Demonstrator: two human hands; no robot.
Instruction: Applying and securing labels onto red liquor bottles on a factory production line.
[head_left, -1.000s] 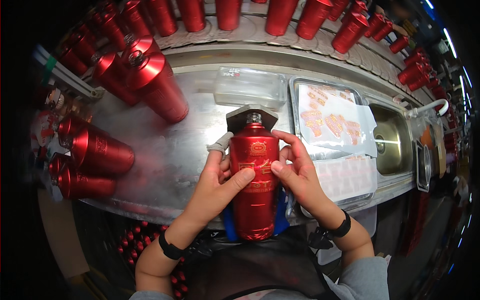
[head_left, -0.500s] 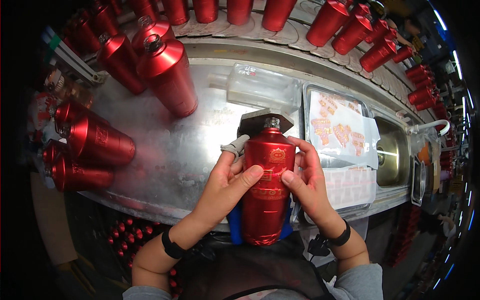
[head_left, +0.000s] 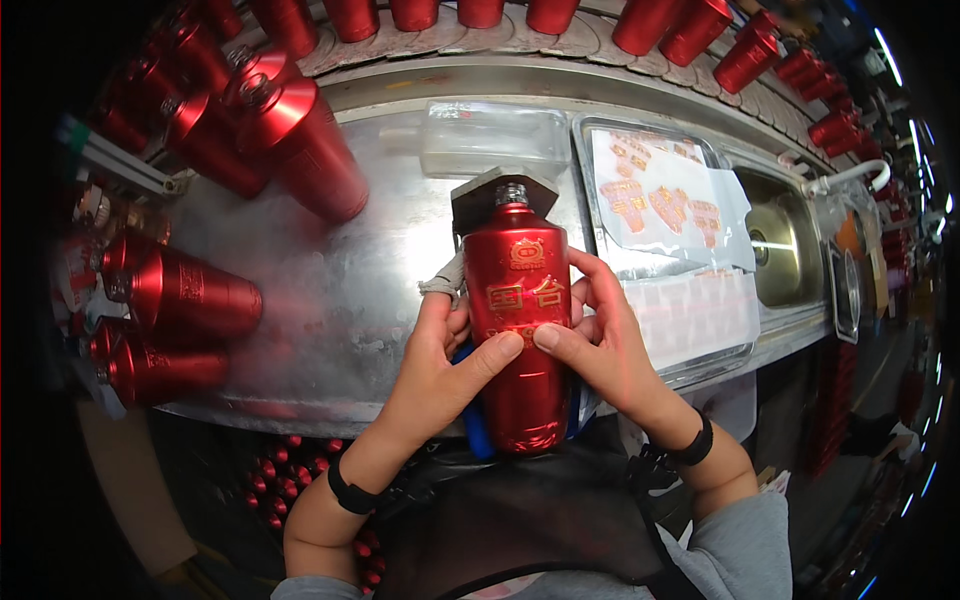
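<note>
Head view, left to right: left hand [head_left: 432, 365] and right hand [head_left: 600, 345] both clasp the red bottle [head_left: 520, 330], thumbs pressed on its front. Bottle stands between them, long axis vertical, over the bench [head_left: 350, 290] front edge.

A steel worktable [head_left: 330, 300] fills the middle, its surface dull and scuffed, with glare near the centre. To the right a small steel sink [head_left: 785, 250] is set into it, a white tap [head_left: 850, 175] curving over it. A grey conveyor band [head_left: 560, 45] runs along the far edge. The dark floor at right shows blue streaks, perhaps reflected lights.
</note>
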